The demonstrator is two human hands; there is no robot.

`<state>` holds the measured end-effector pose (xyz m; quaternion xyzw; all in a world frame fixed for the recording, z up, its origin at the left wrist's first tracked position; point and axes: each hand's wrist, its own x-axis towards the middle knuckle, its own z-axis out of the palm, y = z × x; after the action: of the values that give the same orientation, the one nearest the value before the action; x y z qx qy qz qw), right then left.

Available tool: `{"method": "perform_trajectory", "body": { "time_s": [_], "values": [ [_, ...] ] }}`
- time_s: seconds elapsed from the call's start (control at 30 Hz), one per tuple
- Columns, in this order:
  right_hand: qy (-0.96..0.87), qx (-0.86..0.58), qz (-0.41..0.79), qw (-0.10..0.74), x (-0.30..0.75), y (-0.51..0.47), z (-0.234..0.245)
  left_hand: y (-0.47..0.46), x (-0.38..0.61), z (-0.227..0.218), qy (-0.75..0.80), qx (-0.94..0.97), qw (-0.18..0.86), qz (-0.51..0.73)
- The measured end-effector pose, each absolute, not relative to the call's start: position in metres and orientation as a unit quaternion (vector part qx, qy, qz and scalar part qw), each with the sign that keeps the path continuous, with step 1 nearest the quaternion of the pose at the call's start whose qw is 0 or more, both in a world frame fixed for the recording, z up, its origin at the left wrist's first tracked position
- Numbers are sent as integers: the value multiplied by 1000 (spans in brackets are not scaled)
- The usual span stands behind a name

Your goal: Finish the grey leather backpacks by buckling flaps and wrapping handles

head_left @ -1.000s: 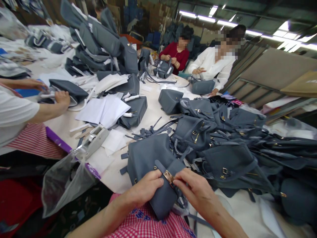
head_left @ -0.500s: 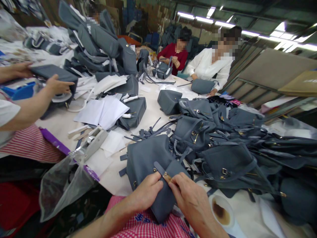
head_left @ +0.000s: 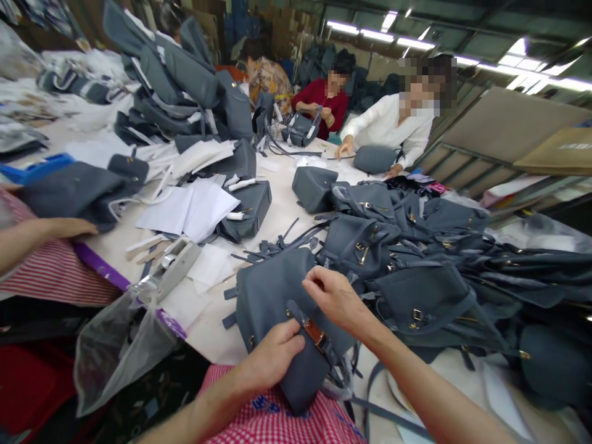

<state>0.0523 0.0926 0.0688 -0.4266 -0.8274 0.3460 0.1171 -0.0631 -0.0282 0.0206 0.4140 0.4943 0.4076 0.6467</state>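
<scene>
A grey-blue leather bag (head_left: pixel 271 293) lies at the table's near edge, partly over my lap. A strap with a gold buckle (head_left: pixel 316 332) runs across its flap. My left hand (head_left: pixel 272 354) grips the flap beside the buckle, fingers curled on the leather. My right hand (head_left: pixel 333 297) hovers just above the bag, lifted off the buckle, thumb and fingertips pinched together; whether anything is between them is too small to tell.
A heap of grey bags (head_left: pixel 416 259) fills the table to the right. White papers (head_left: pixel 189 209) and a tape dispenser (head_left: pixel 178 262) lie left of centre, a clear plastic bag (head_left: pixel 115 345) hangs at the edge. A person's arm (head_left: pixel 41 234) reaches in at left; others sit across.
My right hand has left the buckle and risen up and back over the bag. The left hand stays on the flap. The person at left pulled a bag closer.
</scene>
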Motion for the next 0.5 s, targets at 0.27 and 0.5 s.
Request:
{"method": "perform_trajectory", "body": {
  "time_s": [0.27,0.5],
  "values": [
    [-850,-367,369,84,86,88,71,-28,-63,19,489,400,658,410],
    [-921,-290,256,47,81,60,46,-24,-59,19,525,432,619,393]
  ]
}}
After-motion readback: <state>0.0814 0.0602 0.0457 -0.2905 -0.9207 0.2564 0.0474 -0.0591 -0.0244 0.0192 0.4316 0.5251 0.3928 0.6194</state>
